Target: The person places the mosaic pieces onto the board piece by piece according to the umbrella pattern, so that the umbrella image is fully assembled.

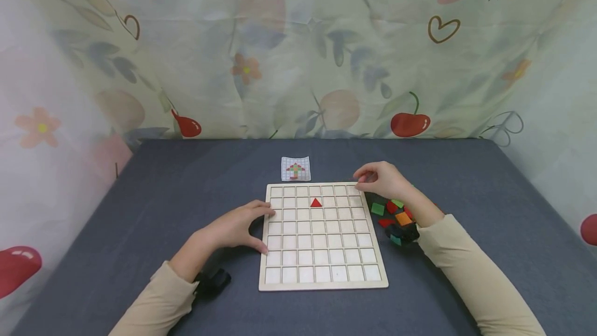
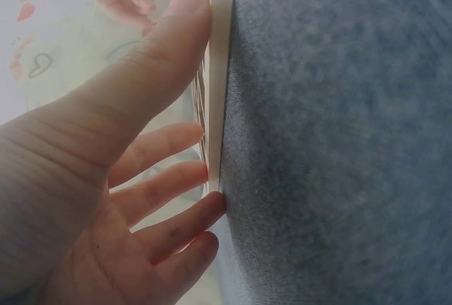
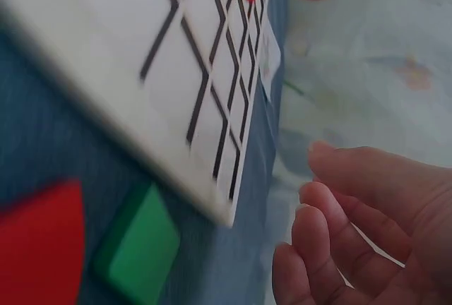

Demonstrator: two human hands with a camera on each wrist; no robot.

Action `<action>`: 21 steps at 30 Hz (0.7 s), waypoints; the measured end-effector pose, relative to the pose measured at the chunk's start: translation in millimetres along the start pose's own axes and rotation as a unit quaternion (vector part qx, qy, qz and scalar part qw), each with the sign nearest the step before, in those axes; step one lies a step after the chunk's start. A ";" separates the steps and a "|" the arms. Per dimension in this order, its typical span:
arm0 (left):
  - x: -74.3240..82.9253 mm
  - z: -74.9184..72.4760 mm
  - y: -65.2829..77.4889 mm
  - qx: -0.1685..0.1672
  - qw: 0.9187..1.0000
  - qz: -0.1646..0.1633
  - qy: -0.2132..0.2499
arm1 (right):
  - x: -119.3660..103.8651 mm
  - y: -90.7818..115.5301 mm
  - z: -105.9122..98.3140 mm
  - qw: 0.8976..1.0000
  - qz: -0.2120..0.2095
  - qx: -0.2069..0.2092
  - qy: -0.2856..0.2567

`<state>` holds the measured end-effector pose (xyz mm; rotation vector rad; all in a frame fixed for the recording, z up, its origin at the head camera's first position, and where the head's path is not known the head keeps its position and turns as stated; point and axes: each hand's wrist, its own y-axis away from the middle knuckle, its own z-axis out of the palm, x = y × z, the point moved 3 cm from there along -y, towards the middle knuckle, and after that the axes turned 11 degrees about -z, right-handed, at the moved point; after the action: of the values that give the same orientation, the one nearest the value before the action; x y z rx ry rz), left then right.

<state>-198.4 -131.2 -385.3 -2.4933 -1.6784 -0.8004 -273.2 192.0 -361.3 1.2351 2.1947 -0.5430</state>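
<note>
A pale wooden grid board [image 1: 324,288] lies flat, with one red triangle [image 1: 315,203] in its second row. My left hand [image 1: 235,226] rests against the board's left edge, thumb and fingers spread along it; the left wrist view shows the thumb [image 2: 187,1] at the rim. Over the board's top right corner hovers my right hand [image 1: 382,179]. Its fingers are loosely bent, and in the right wrist view no piece shows between the thumb [image 3: 353,167] and fingers.
Right of the board, partly under my right wrist, lies a pile of coloured pieces, including a green block [image 1: 378,209] and an orange block [image 1: 403,219]. Beyond the board is a small pattern card [image 1: 296,169]. A printed curtain [image 1: 298,66] hangs behind the dark tablecloth [image 1: 196,185].
</note>
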 end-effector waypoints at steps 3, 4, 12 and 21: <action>-0.4 0.3 0.0 0.001 1.000 0.003 0.002 | 11.3 8.1 -11.5 1.000 0.018 0.015 -0.002; -0.6 0.4 -0.1 0.001 1.000 0.004 0.003 | 15.2 10.5 -14.9 1.000 0.023 0.020 -0.002; -1.0 0.6 0.1 0.001 1.000 0.005 0.005 | 40.6 25.1 -31.5 0.997 0.077 0.019 0.006; -0.3 0.2 0.1 -0.003 1.000 -0.003 0.006 | 54.1 29.9 -28.9 0.993 0.109 -0.019 0.032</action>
<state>-198.3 -131.5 -385.6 -2.4830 -1.6826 -0.8208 -277.8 258.4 -376.3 1.4683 2.0766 -0.3767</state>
